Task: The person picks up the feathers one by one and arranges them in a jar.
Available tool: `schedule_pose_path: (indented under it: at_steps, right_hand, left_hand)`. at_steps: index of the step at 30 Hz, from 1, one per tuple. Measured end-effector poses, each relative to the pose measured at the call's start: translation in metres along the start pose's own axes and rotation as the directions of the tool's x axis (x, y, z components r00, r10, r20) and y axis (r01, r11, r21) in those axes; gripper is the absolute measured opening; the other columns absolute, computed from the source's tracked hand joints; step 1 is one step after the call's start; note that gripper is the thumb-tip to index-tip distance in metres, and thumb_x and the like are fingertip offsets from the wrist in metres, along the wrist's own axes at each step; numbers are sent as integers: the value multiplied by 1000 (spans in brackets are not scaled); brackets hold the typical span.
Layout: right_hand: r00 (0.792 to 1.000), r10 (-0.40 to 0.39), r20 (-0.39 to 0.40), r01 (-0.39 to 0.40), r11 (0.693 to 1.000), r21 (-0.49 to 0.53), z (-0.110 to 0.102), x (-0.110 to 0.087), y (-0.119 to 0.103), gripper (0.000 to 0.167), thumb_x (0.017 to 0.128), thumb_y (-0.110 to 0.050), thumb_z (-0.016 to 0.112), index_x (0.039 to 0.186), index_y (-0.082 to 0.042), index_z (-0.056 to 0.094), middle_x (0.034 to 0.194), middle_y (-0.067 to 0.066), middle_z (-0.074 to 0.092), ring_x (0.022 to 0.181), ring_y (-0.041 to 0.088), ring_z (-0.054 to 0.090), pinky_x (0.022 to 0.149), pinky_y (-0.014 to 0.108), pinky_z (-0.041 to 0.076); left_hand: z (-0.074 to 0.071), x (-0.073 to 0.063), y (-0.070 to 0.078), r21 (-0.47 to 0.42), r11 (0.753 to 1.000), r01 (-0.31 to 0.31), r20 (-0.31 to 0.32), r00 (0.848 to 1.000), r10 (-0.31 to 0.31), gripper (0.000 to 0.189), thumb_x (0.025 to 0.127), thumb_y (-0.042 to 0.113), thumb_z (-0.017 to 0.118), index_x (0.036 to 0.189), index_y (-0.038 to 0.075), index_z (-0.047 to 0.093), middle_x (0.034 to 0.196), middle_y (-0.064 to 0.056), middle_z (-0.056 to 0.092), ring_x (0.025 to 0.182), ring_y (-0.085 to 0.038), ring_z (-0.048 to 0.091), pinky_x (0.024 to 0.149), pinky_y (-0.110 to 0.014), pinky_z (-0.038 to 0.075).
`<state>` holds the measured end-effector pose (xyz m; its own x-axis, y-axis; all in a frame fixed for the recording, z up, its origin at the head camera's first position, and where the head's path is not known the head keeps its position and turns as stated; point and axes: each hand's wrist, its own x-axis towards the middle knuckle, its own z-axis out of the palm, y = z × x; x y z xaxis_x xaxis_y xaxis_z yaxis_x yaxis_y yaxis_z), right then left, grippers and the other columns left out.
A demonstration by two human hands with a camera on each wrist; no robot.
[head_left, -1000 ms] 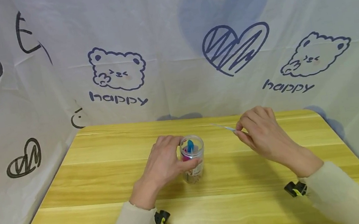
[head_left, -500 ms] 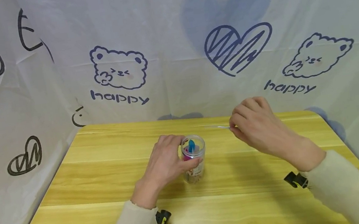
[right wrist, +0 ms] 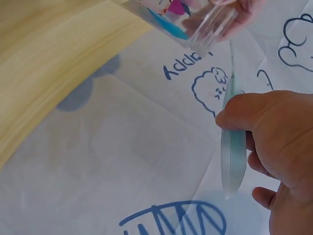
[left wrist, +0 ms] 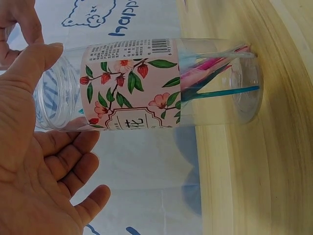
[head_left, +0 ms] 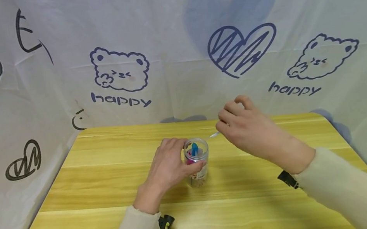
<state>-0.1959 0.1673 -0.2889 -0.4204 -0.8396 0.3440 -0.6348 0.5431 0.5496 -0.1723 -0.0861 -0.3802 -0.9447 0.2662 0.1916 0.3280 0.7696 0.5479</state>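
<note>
My left hand [head_left: 164, 166] grips a clear jar [head_left: 199, 175] near its rim, with the jar standing upright on the wooden table. A pink flowered label [left wrist: 129, 93] wraps the jar. Inside it stand several slim sticks, among them a blue one [head_left: 194, 149] with a broad top and a magenta one [left wrist: 203, 71]. To the right of the jar, above the table, my right hand [head_left: 253, 136] pinches a pale green translucent stick [right wrist: 233, 161] between thumb and fingers. One end of that stick is wide and flat, the other thin and pointing toward the jar side.
The light wooden table [head_left: 114, 226] ends at a white cloth backdrop [head_left: 180, 91] with bear and heart drawings. Another cloth wall [head_left: 3, 210] stands along the left side, and one more on the right.
My right hand has moved left toward the jar with the pale stick, whose thin end has come near the rim. My left hand and the jar have stayed in place.
</note>
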Motion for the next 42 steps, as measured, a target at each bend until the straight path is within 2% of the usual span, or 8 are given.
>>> schedule_pose_path:
  at_steps: [3, 9, 23, 32, 42]
  right_hand:
    - [1000, -19, -4, 19, 999, -30, 1, 4, -5, 10, 102, -4, 64, 93, -8, 60, 92, 6, 59, 95, 30, 50, 97, 50, 42]
    - [999, -41, 4, 41, 997, -69, 3, 9, -11, 9, 103, -10, 66, 94, -10, 62, 97, 6, 61, 97, 30, 50, 99, 50, 42]
    - [998, -63, 4, 63, 996, -70, 6, 12, -13, 12, 105, -10, 63, 93, -9, 63, 97, 5, 60, 96, 28, 48, 98, 49, 41]
    - [995, -84, 58, 88, 994, -69, 4, 15, -15, 6, 102, -11, 69, 97, -11, 67, 101, 5, 63, 101, 29, 49, 102, 50, 40]
    - [994, -90, 58, 93, 994, -50, 6, 18, -19, 11, 100, -11, 72, 92, -15, 66, 99, 4, 59, 101, 29, 47, 100, 49, 39]
  left_hand:
    - [1, 0, 0, 0, 1000, -6, -5, 1000, 6, 68, 81, 51, 89, 130, 10, 68, 125, -4, 69, 124, -27, 55, 107, -47, 47]
    - [1, 1, -2, -1, 1000, -11, -7, 1000, 11, 68, 81, 52, 89, 130, 9, 68, 124, -4, 69, 123, -26, 55, 106, -47, 48]
    - [3, 1, -4, 3, 1000, -9, 1, 1000, 9, 67, 82, 54, 88, 129, 11, 68, 123, -3, 69, 122, -25, 56, 105, -46, 48]
    - [3, 2, -4, 11, 1000, -7, 9, 1000, 7, 67, 82, 54, 87, 130, 11, 67, 123, -3, 68, 122, -25, 55, 106, -46, 47]
    - [3, 3, -4, 13, 1000, -9, 6, 1000, 9, 67, 83, 55, 87, 129, 11, 67, 122, -3, 68, 122, -25, 55, 104, -45, 48]
